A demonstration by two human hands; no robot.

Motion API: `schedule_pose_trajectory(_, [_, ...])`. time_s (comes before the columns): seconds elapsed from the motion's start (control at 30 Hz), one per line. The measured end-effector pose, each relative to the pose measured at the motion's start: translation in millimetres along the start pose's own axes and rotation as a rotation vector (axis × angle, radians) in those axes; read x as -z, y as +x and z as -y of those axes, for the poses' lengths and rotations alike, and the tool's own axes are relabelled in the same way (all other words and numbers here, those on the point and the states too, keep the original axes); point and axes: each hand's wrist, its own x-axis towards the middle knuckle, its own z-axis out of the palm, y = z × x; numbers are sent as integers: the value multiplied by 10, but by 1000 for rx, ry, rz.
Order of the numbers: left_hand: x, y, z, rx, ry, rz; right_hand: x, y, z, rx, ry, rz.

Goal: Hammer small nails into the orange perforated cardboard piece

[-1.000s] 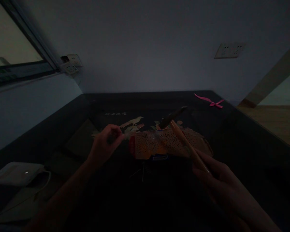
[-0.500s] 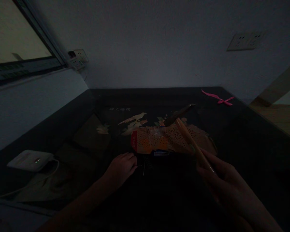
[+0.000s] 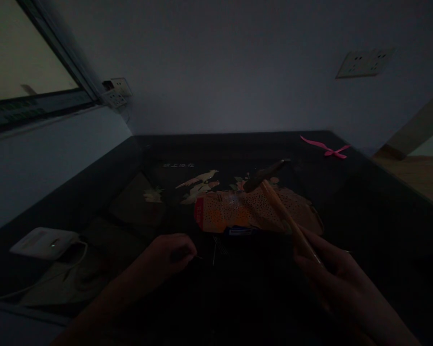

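Note:
In my right hand point(image 3: 330, 269) is a hammer point(image 3: 277, 199), its wooden handle in my closed fingers. Its dark head hangs above a flattened cardboard piece point(image 3: 222, 214), orange-brown with a red end and many small dark dots. My left hand point(image 3: 173, 252) is just left of the cardboard's near edge, thumb and finger pinched on a thin nail point(image 3: 199, 257) whose tip sticks out to the right. Several loose nails point(image 3: 220, 246) lie on the dark table in front of the cardboard. The light is very dim, so fine detail is hard to see.
The dark table point(image 3: 216, 144) meets a wall at the back and carries printed birds and flowers. At left lies a white device point(image 3: 43, 242) with a cable. A pink ribbon point(image 3: 328, 150) lies at the back right. Sockets point(image 3: 364, 63) are on the wall.
My left hand has drawn back slightly to the left and turned, with the nail still pinched. The hammer and my right hand have hardly moved.

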Motion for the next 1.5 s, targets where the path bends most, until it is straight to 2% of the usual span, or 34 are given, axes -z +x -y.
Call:
schedule_pose_trajectory(0.17, [91, 42, -133, -41, -282, -5, -52, -37, 28, -7, 104, -70])
schedule_pose_trajectory(0.33, [167, 163, -330, -71, -464, -307, -63, -43, 33, -36, 154, -67])
schedule_pose_trajectory(0.43, [229, 350, -417, -109, -532, -390, -58, -40, 37, -22, 147, -53])
schedule_pose_trajectory(0.57, [255, 711, -433, -160, -423, -469, -78, -38, 61, -46, 176, 13])
schedule_pose_trajectory(0.67, [212, 955, -410, -286, -208, -550, -95, -27, 71, -60, 213, 3])
schedule_pose_trajectory(0.8, [117, 1119, -392, -406, 62, -553, -93, -4, 55, -37, 238, -25])
schedule_pose_trajectory(0.93, [58, 1127, -374, -414, 180, -512, -73, 27, 3, -77, 222, 15])
schedule_pose_trajectory(1.1, [9, 1125, -316, -418, 215, -494, -42, 77, -86, -24, 210, 22])
schedule_pose_trajectory(1.23, [-42, 1138, -275, -429, 236, -487, -39, 77, -87, -65, 187, 58])
schedule_pose_trajectory(1.4, [-61, 1138, -253, -437, 245, -460, -49, 67, -54, -6, 181, 9])
schedule_pose_trajectory(1.5, [-72, 1141, -250, -415, 171, -456, -45, 74, -48, 0, 133, 12])
